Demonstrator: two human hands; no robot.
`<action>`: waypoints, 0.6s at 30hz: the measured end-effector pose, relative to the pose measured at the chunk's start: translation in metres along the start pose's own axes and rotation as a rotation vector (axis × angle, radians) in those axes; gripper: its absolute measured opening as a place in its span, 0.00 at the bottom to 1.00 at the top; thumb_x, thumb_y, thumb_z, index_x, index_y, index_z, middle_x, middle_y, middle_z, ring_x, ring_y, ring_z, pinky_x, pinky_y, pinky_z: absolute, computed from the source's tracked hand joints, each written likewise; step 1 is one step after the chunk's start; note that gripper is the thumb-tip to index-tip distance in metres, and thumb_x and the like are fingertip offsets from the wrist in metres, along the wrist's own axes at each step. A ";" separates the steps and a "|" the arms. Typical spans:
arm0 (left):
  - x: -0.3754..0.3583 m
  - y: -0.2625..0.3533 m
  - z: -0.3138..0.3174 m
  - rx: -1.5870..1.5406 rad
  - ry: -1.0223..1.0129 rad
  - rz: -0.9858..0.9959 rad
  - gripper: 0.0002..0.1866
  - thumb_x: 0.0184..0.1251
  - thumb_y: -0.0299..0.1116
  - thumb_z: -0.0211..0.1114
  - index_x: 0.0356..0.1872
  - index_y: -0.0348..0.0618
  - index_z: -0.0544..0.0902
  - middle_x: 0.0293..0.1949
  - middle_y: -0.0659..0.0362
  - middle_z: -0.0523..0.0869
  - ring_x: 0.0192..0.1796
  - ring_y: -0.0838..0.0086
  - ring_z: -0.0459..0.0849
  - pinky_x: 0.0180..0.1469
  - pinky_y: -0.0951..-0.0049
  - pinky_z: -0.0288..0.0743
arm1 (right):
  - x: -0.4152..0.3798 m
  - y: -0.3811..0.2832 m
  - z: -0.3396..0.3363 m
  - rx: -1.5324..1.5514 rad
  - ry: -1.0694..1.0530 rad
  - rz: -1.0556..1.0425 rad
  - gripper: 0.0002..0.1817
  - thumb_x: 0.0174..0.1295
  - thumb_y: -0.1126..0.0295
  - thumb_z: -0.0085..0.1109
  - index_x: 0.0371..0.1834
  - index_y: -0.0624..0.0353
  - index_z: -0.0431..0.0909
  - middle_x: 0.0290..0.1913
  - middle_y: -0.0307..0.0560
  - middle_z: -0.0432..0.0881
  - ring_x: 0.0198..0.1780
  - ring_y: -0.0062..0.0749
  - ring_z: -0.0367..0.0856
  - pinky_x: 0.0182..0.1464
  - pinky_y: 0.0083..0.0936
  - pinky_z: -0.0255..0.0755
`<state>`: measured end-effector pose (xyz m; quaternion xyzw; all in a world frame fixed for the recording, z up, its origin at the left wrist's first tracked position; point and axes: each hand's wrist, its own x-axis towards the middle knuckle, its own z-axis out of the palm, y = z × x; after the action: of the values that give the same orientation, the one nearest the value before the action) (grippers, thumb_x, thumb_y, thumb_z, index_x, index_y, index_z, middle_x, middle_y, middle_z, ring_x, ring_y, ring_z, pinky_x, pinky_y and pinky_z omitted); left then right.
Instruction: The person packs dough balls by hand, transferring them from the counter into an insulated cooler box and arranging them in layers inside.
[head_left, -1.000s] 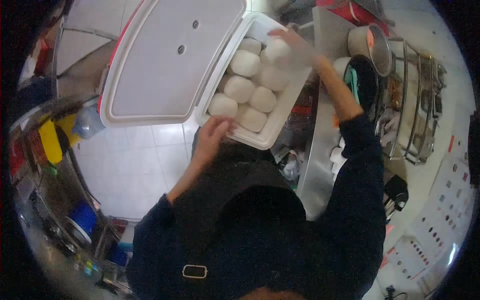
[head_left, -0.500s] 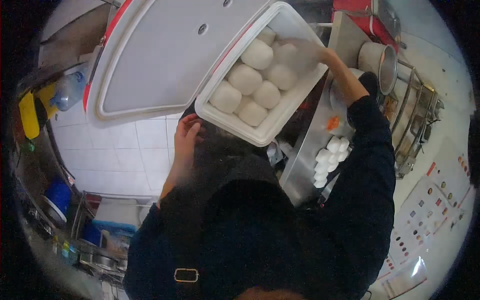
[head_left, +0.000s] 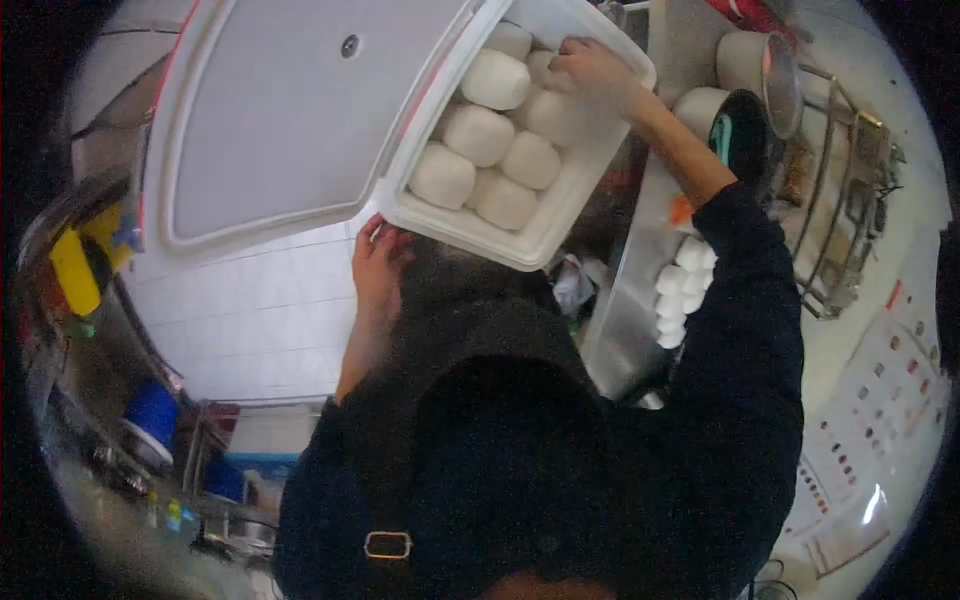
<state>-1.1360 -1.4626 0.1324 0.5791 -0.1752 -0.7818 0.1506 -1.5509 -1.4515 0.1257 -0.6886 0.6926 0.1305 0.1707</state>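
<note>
A white insulated box (head_left: 590, 205) holds several rounded white dough balls (head_left: 480, 135), stacked in layers. Its lid (head_left: 280, 120) is swung wide to the left. My right hand (head_left: 597, 75) reaches in at the far right side, fingers bent down over a dough ball (head_left: 546, 70) near the back; the palm side is hidden. Just under the near left corner of the box is my left hand (head_left: 380, 262), with its fingers loosely bent and apart and the fingertips right at the corner.
To the right runs a steel counter (head_left: 620, 335) bearing several small white rounded pieces (head_left: 685, 290) and an orange item (head_left: 681, 209). Metal pots (head_left: 740, 70) and a wire rack (head_left: 835, 190) stand beyond. Tiled floor (head_left: 250, 310) lies to the left, past it a yellow object (head_left: 75, 272).
My right hand has moved left and deeper into the box, from its right rim onto the dough balls. My left hand has come up slightly to the box corner. The view has shifted a little.
</note>
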 end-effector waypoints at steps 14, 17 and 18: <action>-0.069 -0.014 0.079 0.267 -0.171 0.644 0.11 0.69 0.32 0.53 0.46 0.36 0.69 0.29 0.59 0.74 0.29 0.77 0.73 0.32 0.78 0.68 | -0.300 -0.082 0.078 1.479 0.871 0.853 0.14 0.62 0.67 0.58 0.48 0.62 0.76 0.31 0.42 0.80 0.30 0.24 0.78 0.32 0.22 0.72; -0.056 -0.049 0.149 0.580 -0.583 0.665 0.13 0.69 0.33 0.53 0.48 0.34 0.71 0.32 0.58 0.76 0.31 0.77 0.74 0.33 0.78 0.69 | -0.378 -0.145 0.145 1.620 1.047 1.247 0.12 0.62 0.68 0.58 0.46 0.61 0.76 0.31 0.42 0.79 0.29 0.23 0.77 0.32 0.21 0.72; -0.063 -0.061 0.177 0.687 -0.728 0.587 0.15 0.69 0.34 0.55 0.51 0.35 0.71 0.34 0.58 0.77 0.34 0.77 0.75 0.35 0.77 0.71 | -0.398 -0.170 0.158 1.646 1.122 1.407 0.11 0.61 0.71 0.58 0.45 0.60 0.77 0.32 0.41 0.79 0.29 0.22 0.76 0.32 0.20 0.71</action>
<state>-1.2893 -1.3630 0.2058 0.2160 -0.6128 -0.7543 0.0943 -1.3751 -1.0269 0.1572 0.1901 0.7677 -0.5990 0.1254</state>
